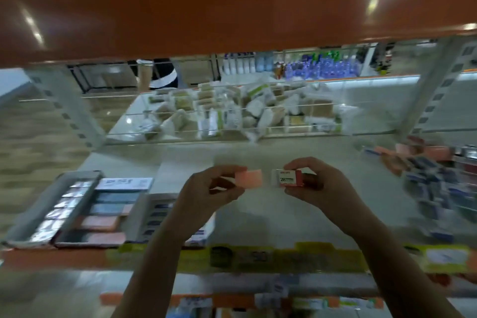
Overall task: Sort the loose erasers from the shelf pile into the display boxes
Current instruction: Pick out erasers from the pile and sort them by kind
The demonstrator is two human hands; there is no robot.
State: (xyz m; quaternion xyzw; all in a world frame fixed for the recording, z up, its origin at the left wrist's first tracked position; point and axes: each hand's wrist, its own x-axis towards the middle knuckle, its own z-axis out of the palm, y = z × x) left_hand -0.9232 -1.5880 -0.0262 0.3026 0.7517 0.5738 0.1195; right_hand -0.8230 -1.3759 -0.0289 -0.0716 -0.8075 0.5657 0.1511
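My left hand (pixel 206 190) pinches a plain pink eraser (pixel 249 177) above the middle of the shelf. Beside it, my right hand (pixel 317 186) pinches a white eraser with a red sleeve marked 2B (pixel 286 178). The two erasers are held side by side, a small gap between them. A loose pile of erasers (pixel 428 183), dark blue and pink, lies at the shelf's right end. Display boxes (pixel 98 209) with rows of pink, grey and wrapped erasers stand at the left; a further box (pixel 160 214) sits partly behind my left forearm.
The grey shelf surface (pixel 271 214) is bare under my hands. An orange shelf (pixel 232 8) hangs overhead. A wire fence (pixel 232 121) at the back holds packaged goods. Yellow price labels (pixel 258 255) line the front edge. The view is blurred by motion.
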